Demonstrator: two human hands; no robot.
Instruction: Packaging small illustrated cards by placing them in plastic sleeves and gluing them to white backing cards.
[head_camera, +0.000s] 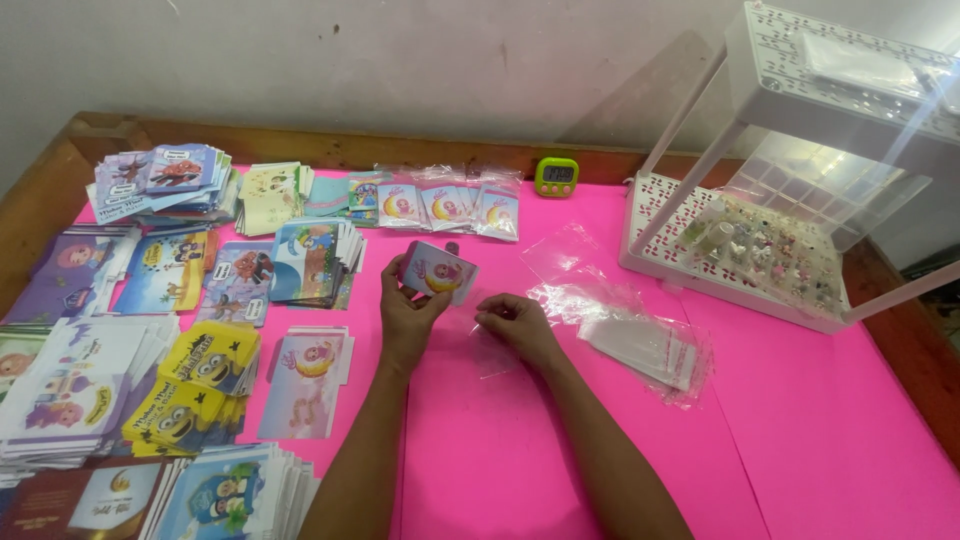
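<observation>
While the small folded card box (438, 270) sits pinched in the left hand (412, 312), lifted just off the pink counter (820, 420) about mid-way along and nearer the back edge, I'd say the weak spot is that grip. It's held mostly by the lower edge between thumb and fingers, so a bit of a squeeze could dent the thin card or pop a flap open, and a loose hold could let it tip out onto the counter.

The box itself is pastel pink and purple with a cartoon figure and a yellow crescent on the face, tilted a little toward the right, and looks clean and uncreased from here.

The right hand (515, 322) is closed in a pinch on a clear plastic sleeve (490, 345) lying flat just beside the box. That film is so thin and see-through it's hard to tell where the opening is, so I reckon it could crumple, cling to itself or snag a box corner.

Further right lies a loose stack of clear sleeves (650, 348), easy to scatter with a forearm. Matching bagged boxes (445, 205) line the back edge beside a green timer (557, 176), flat printed cards (200, 300) cover the left side, and a white rack (740, 250) stands at the back right corner.
</observation>
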